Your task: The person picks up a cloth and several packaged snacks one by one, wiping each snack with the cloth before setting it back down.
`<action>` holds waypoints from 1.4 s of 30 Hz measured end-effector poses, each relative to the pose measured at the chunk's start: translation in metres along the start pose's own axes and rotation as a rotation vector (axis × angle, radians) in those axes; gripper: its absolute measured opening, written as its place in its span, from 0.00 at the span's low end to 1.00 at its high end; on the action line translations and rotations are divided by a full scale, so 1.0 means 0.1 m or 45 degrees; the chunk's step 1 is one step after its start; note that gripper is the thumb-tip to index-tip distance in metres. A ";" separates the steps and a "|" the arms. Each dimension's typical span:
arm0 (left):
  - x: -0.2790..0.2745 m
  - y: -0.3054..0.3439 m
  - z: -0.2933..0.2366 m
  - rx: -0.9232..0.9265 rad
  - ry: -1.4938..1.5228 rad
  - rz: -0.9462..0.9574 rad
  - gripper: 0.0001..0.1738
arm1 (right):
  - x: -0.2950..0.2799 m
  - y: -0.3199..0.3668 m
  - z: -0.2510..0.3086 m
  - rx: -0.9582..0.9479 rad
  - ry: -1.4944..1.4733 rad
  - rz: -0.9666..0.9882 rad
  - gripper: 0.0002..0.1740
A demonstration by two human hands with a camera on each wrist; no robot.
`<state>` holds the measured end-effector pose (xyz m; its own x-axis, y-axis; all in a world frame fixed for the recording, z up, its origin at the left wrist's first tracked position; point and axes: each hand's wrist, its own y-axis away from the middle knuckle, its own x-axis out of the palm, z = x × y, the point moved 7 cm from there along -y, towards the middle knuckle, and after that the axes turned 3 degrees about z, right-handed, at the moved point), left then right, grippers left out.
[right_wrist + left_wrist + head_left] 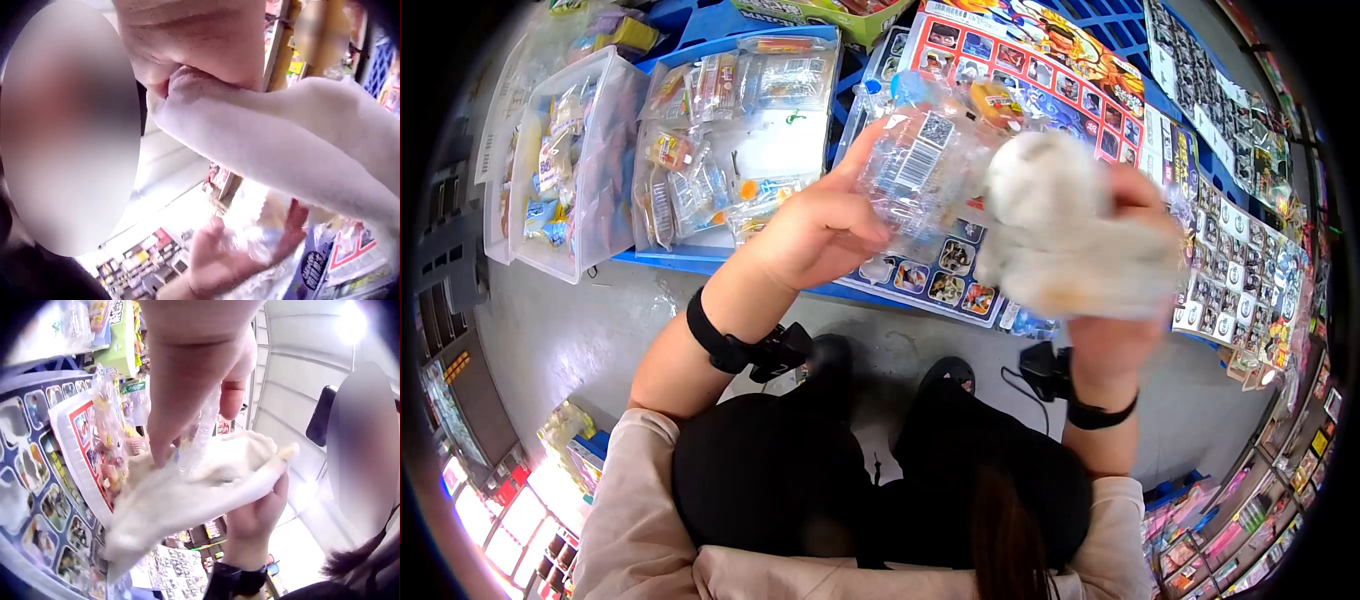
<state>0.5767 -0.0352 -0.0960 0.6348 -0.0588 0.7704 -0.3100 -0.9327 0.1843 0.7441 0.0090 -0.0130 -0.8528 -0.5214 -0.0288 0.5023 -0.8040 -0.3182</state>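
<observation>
My left hand point(820, 225) holds a clear plastic package point(915, 165) with a barcode label between thumb and fingers. Its contents are hard to make out through the shiny film. On the right, my right hand point(194, 50) grips a white cloth point(1090, 260), which is blurred in the head view. Folds of the cloth hang beside the package, and they hide part of the right hand there. From the left wrist, the cloth point(187, 494) spreads right below the left fingers, overlapping the package's edge.
Left of the hands, a shallow tray point(800, 150) contains several small packaged toys. Beside it stands a translucent bin point(605, 170) of wrapped items. Printed picture sheets point(1090, 70) cover the blue crate surface point(700, 25), with another small package point(997, 103) lying on them.
</observation>
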 end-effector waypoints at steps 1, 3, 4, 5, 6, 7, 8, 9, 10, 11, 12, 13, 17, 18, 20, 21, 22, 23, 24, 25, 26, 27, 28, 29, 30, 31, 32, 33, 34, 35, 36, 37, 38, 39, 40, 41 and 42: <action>0.11 -0.01 -0.01 0.012 0.144 0.082 0.48 | 0.25 -0.05 0.07 -0.278 0.474 0.227 0.19; 0.21 -0.04 0.00 0.050 0.329 0.137 0.45 | 0.56 -0.08 -0.06 -0.498 0.748 0.213 0.24; 0.22 -0.04 0.02 0.050 0.327 0.138 0.45 | 0.64 -0.03 -0.14 -0.499 0.748 0.212 0.24; 0.17 -0.03 0.02 0.081 0.341 0.051 0.45 | 0.72 0.04 -0.21 -0.527 0.867 0.212 0.23; 0.12 -0.02 0.02 0.109 0.353 -0.036 0.44 | 0.79 0.09 -0.26 -0.553 0.986 0.208 0.23; 0.12 0.00 -0.01 0.172 0.437 0.075 0.35 | 0.82 0.16 -0.26 -0.556 0.984 0.201 0.23; 0.08 0.02 -0.03 0.171 0.430 0.077 0.35 | 0.93 0.28 -0.25 -0.561 0.989 0.333 0.25; 0.07 0.03 -0.03 0.087 0.467 0.033 0.31 | 1.01 0.36 -0.27 -0.564 0.993 0.468 0.28; 0.06 0.03 -0.01 0.002 0.504 -0.012 0.28 | 1.01 0.36 -0.30 -0.565 0.994 0.466 0.28; 0.10 0.01 -0.03 0.063 0.308 0.019 0.30 | 0.98 0.34 -0.36 -0.559 1.028 0.466 0.29; 0.10 0.00 -0.05 0.065 0.311 0.016 0.30 | 0.95 0.31 -0.40 -0.553 1.059 0.470 0.31; 0.08 0.00 -0.04 0.019 0.212 -0.055 0.32 | 0.88 0.27 -0.40 -0.576 1.123 0.408 0.30; 0.13 -0.01 -0.03 0.012 0.103 -0.144 0.30 | 0.57 -0.02 -0.38 -0.409 0.656 -0.069 0.26; 0.14 -0.01 -0.03 0.026 0.108 -0.200 0.30 | 0.59 0.03 -0.36 -0.411 0.657 -0.073 0.26; 0.06 -0.02 0.06 -0.052 0.289 -0.069 0.29 | 0.88 0.19 -0.37 -0.346 1.047 0.294 0.26; 0.04 -0.02 0.06 -0.029 0.161 -0.185 0.29 | 0.93 0.25 -0.40 -0.319 1.090 0.397 0.27; 0.03 -0.01 0.05 -0.009 0.036 -0.302 0.29 | 0.91 0.24 -0.41 -0.315 1.089 0.399 0.27; 0.10 0.03 0.07 -0.082 0.023 -0.293 0.30 | 0.87 0.21 -0.42 -0.312 1.114 0.386 0.27; 0.12 0.05 0.11 -0.087 0.028 -0.295 0.30 | 0.83 0.16 -0.42 -0.308 1.139 0.373 0.28; 0.14 0.05 0.18 -0.118 -0.054 -0.251 0.30 | 0.75 0.04 -0.42 -0.279 1.132 0.269 0.30; 0.15 0.05 0.23 -0.147 -0.137 -0.205 0.30 | 0.74 -0.03 -0.44 -0.277 1.133 0.269 0.30; 0.15 0.05 0.25 -0.180 -0.136 -0.088 0.31 | 0.69 -0.10 -0.44 -0.261 1.091 0.199 0.31; 0.12 0.05 0.25 -0.179 -0.141 -0.084 0.31 | 0.65 -0.13 -0.42 -0.247 1.049 0.127 0.31; 0.12 0.05 0.23 -0.160 -0.058 -0.070 0.32 | 0.70 -0.07 -0.45 -0.304 0.988 0.094 0.32; 0.12 0.04 0.20 -0.141 0.026 -0.058 0.32 | 0.79 0.03 -0.45 -0.307 0.990 0.090 0.32; 0.10 0.03 0.18 -0.203 0.048 -0.165 0.34 | 0.92 0.16 -0.44 -0.328 1.049 0.160 0.33; 0.09 0.01 0.20 -0.199 0.045 -0.160 0.34 | 1.00 0.22 -0.44 -0.349 1.110 0.230 0.34; 0.06 0.00 0.23 -0.185 -0.052 -0.184 0.35 | 0.98 0.19 -0.45 -0.367 1.124 0.222 0.34; 0.05 0.01 0.24 -0.172 -0.146 -0.212 0.35 | 0.94 0.15 -0.46 -0.367 1.125 0.225 0.34; 0.07 0.06 0.30 -0.255 -0.145 -0.223 0.31 | 0.84 0.08 -0.45 -0.326 1.000 0.113 0.33; 0.04 0.08 0.32 -0.257 -0.143 -0.226 0.31 | 0.74 -0.01 -0.44 -0.284 0.874 0.000 0.32; 0.07 0.08 0.34 -0.249 -0.367 -0.049 0.29 | 0.64 -0.07 -0.37 -0.379 0.820 -0.176 0.26; 0.12 0.07 0.36 -0.238 -0.592 0.130 0.28 | 0.60 -0.09 -0.37 -0.384 0.819 -0.176 0.26; 0.11 0.07 0.35 -0.244 -0.674 0.108 0.26 | 0.47 -0.13 -0.56 -0.064 0.475 -0.158 0.22; 0.12 0.06 0.34 -0.243 -0.674 0.108 0.26 | 0.41 -0.11 -0.75 0.253 0.127 -0.136 0.20; 0.15 0.06 0.37 -0.295 -0.598 0.147 0.31 | 0.40 -0.10 -0.74 0.254 0.128 -0.136 0.20; 0.19 0.06 0.40 -0.348 -0.522 0.186 0.36 | 0.39 -0.08 -0.76 0.318 0.018 -0.154 0.21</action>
<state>0.6153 -0.0558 -0.1053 0.7795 -0.3674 0.5074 -0.5550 -0.7806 0.2874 0.6963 0.0169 -0.0836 -0.9097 -0.4149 -0.0188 0.4151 -0.9065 -0.0766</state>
